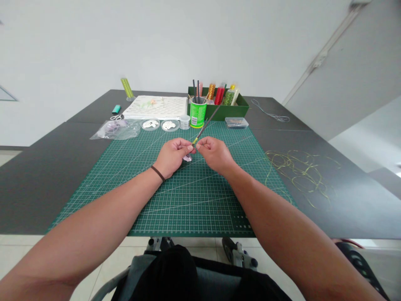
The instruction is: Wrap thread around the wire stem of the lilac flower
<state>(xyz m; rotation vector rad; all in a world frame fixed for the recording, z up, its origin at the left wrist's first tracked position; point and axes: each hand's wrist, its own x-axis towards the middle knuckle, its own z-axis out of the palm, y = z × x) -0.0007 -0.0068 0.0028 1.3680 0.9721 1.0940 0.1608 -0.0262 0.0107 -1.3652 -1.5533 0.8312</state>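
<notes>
Over the green cutting mat, my left hand pinches a thin dark stick near its lower end. The stick slants up to the right. A yellow-green band shows on it just above the fingertips, and a small pale purple piece pokes out below them. Close beside the band, my right hand is closed in a pinch. What its fingertips hold is too small to make out. A loose tangle of yellow-green thread lies to the right, partly over the mat's edge.
Behind the hands stand a green can holding dark sticks, a dark green box of coloured rolls, and a white textured board. Two dishes of white pieces, a plastic bag, scissors and a clear case lie nearby.
</notes>
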